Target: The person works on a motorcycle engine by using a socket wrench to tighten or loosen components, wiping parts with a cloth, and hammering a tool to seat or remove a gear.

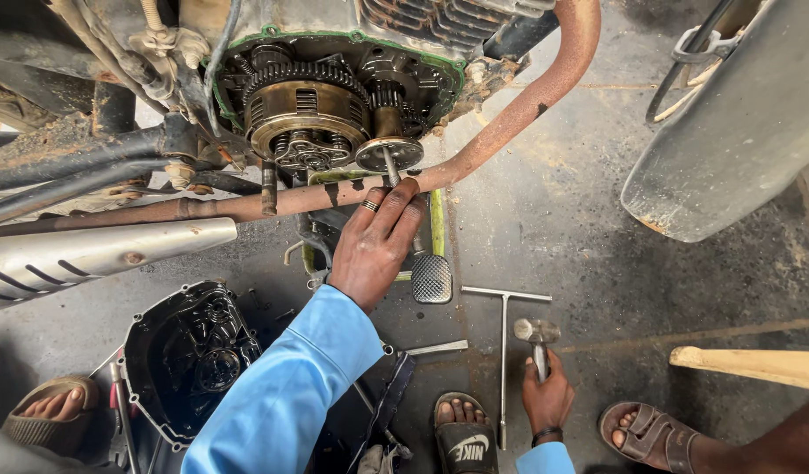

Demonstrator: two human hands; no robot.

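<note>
My left hand [378, 241], with a ring on one finger, grips a thin metal rod [389, 167]. The rod's tip is pressed against a round disc [388, 154] on the open side of a motorcycle engine, right of the exposed clutch and gears [303, 114]. Low on the floor, my right hand [547, 395] is closed around the handle of a small hammer, whose steel head [536, 331] points up and away from the engine. Both sleeves are light blue.
A rusty exhaust pipe [510, 123] runs just under the engine. A silver muffler [88, 254] is at the left and a foot pedal [431, 278] lies beside my left hand. On the floor are a black engine cover [189, 351], a T-handle wrench [503, 351], a wooden handle [755, 364] and sandalled feet [650, 434].
</note>
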